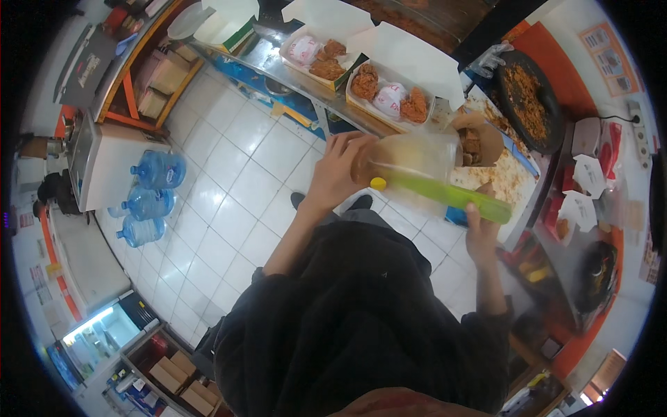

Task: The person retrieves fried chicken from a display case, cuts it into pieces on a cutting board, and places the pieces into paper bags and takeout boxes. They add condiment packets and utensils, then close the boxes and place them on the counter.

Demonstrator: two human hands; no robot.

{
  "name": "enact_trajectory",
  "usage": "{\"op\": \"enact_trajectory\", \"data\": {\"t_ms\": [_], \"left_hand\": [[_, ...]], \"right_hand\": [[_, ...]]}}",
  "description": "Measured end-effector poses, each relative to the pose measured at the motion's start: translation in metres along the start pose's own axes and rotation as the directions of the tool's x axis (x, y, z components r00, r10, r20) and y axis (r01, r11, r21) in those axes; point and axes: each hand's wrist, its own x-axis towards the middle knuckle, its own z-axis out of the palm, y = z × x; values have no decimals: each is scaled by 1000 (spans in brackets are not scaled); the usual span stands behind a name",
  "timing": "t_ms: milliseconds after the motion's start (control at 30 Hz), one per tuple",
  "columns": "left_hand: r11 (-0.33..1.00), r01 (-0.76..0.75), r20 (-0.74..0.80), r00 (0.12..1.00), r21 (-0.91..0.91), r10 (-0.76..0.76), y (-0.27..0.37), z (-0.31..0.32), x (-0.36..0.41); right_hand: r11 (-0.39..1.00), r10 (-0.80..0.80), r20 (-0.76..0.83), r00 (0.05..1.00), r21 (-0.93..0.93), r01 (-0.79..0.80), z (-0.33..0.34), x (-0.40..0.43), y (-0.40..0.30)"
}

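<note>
My left hand (pixel 333 167) grips the base end of a translucent plastic container (pixel 417 156) tilted on its side, with brownish contents. My right hand (pixel 482 224) holds a long green plastic part (pixel 448 195), which overlaps the container; whether it is a handle or a separate utensil I cannot tell. A small yellow round piece (pixel 378 183) shows near my left fingers. Just beyond the container stands an open brown paper box (pixel 482 140) with browned food pieces inside. Farther off, two open white boxes (pixel 391 124) (pixel 315 73) hold fried chicken and paper-wrapped portions.
A dark stone mortar (pixel 529 101) with orange-brown crumbs sits at the right, beside a crumb-strewn white board (pixel 513 198). A blue-handled tool (pixel 521 156) lies there. Another open box (pixel 229 31) stands on the metal counter's far left. Several blue water bottles (pixel 148 203) stand on the tiled floor.
</note>
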Motion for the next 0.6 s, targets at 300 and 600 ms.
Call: {"op": "enact_trajectory", "data": {"t_ms": [300, 600], "left_hand": [[984, -48, -13, 999, 171, 51, 4, 13, -9], [976, -100, -37, 993, 194, 110, 1, 9, 3]], "right_hand": [[803, 417, -98, 904, 506, -315, 48, -11, 22], [579, 628, -68, 775, 706, -407, 53, -12, 36]]}}
